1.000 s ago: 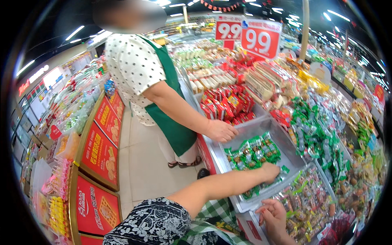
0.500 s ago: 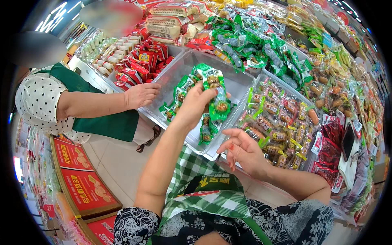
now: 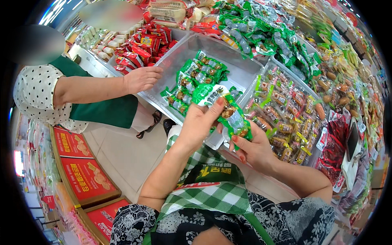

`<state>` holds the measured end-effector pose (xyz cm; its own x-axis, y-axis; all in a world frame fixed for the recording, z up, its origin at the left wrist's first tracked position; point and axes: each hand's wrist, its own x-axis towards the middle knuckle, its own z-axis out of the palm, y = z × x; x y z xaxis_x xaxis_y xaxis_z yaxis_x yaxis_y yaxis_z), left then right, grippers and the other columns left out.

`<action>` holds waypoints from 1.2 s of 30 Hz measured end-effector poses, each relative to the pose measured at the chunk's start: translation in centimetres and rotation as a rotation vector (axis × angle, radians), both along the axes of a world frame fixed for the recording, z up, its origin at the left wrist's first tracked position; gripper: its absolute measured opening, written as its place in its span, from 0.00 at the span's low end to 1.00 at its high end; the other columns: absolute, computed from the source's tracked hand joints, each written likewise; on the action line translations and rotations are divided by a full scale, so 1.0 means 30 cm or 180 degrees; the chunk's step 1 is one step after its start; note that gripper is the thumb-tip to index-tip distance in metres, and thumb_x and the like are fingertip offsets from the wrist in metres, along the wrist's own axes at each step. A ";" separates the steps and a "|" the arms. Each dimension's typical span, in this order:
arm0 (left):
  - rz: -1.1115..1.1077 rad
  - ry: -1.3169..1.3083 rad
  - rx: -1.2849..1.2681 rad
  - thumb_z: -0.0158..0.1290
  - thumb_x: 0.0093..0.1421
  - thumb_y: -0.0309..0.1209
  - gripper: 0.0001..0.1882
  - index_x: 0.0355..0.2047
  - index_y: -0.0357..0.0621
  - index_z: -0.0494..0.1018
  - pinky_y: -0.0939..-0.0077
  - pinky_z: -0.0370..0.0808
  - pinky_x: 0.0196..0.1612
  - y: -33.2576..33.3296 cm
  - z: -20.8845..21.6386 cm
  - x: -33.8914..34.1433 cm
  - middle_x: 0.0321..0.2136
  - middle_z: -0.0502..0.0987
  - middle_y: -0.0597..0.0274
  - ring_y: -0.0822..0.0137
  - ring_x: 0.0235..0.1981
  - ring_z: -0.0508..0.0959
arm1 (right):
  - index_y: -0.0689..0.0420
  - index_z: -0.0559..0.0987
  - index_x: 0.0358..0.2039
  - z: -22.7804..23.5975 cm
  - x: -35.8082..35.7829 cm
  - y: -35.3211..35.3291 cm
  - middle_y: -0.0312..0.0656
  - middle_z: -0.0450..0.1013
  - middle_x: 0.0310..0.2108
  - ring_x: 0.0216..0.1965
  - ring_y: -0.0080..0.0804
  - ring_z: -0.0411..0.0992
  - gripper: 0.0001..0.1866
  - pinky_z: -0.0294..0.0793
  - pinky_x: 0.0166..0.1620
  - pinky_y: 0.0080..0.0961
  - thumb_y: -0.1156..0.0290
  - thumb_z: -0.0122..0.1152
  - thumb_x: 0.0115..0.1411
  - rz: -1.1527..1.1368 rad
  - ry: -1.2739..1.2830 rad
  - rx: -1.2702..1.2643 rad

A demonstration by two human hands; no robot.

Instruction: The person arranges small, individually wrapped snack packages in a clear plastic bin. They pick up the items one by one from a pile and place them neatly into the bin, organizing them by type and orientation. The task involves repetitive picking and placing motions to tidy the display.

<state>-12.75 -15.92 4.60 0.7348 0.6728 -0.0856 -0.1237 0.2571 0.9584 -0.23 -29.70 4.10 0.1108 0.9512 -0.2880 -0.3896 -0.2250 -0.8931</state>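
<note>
Between my hands is a long green-and-white snack packet (image 3: 234, 119) with brown pieces showing through clear windows. My left hand (image 3: 203, 122) pinches its upper part, thumb on top. At the lower end, my right hand (image 3: 255, 147) grips the packet between thumb and fingers. Both hands are over the near edge of a clear plastic bin (image 3: 241, 79). Inside that bin lie several matching green packets (image 3: 202, 69), mostly toward its left side. Part of the bin's near corner is hidden behind my hands.
A co-worker's hand (image 3: 143, 79) rests at the bin's left rim. Red packets (image 3: 147, 43) lie beyond it. To the right stands a bin of small wrapped sausages (image 3: 281, 106), with green bags (image 3: 281, 41) piled behind. Red display boxes (image 3: 81, 177) stand at lower left.
My left hand has drawn the packet nearer and to the right. My right hand, free before, has closed on its lower end. The co-worker's hand stays at the rim.
</note>
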 end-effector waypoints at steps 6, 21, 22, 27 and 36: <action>0.0273 -0.0337 -0.0250 0.54 0.62 0.35 0.11 0.40 0.41 0.74 0.80 0.73 0.21 0.081 -0.015 -0.056 0.31 0.78 0.65 0.75 0.28 0.77 | 0.58 0.66 0.47 0.005 0.004 0.009 0.41 0.73 0.28 0.17 0.18 0.65 0.09 0.65 0.19 0.15 0.69 0.43 0.69 0.0353 -0.0045 -0.0034; 0.0357 0.1989 0.0634 0.51 0.59 0.21 0.16 0.48 0.36 0.66 0.68 0.83 0.34 0.573 -0.136 -0.020 0.40 0.73 0.58 0.62 0.35 0.79 | 0.58 0.68 0.50 -0.018 -0.001 -0.006 0.40 0.73 0.32 0.23 0.16 0.67 0.12 0.69 0.26 0.14 0.75 0.46 0.67 0.0527 -0.0211 0.0300; 0.0242 0.2068 0.0718 0.51 0.59 0.20 0.16 0.48 0.37 0.66 0.67 0.83 0.34 0.585 -0.142 -0.022 0.39 0.73 0.59 0.62 0.35 0.79 | 0.57 0.68 0.50 -0.021 0.001 -0.006 0.39 0.73 0.32 0.23 0.16 0.67 0.12 0.69 0.26 0.14 0.74 0.46 0.67 0.0549 -0.0200 0.0328; 0.0345 0.3757 0.4033 0.59 0.47 0.28 0.20 0.40 0.35 0.69 0.55 0.77 0.39 0.595 -0.194 -0.057 0.33 0.79 0.42 0.45 0.37 0.79 | 0.59 0.68 0.50 -0.009 0.004 -0.007 0.39 0.73 0.33 0.24 0.16 0.67 0.13 0.69 0.26 0.14 0.77 0.45 0.65 0.0605 -0.0237 0.0205; -0.0920 0.3104 0.5117 0.57 0.44 0.22 0.17 0.37 0.46 0.72 0.58 0.75 0.38 0.490 -0.131 0.014 0.31 0.78 0.53 0.50 0.36 0.78 | 0.62 0.67 0.50 -0.009 0.004 -0.008 0.40 0.73 0.33 0.24 0.16 0.68 0.14 0.69 0.26 0.14 0.79 0.45 0.64 0.0632 -0.0264 0.0258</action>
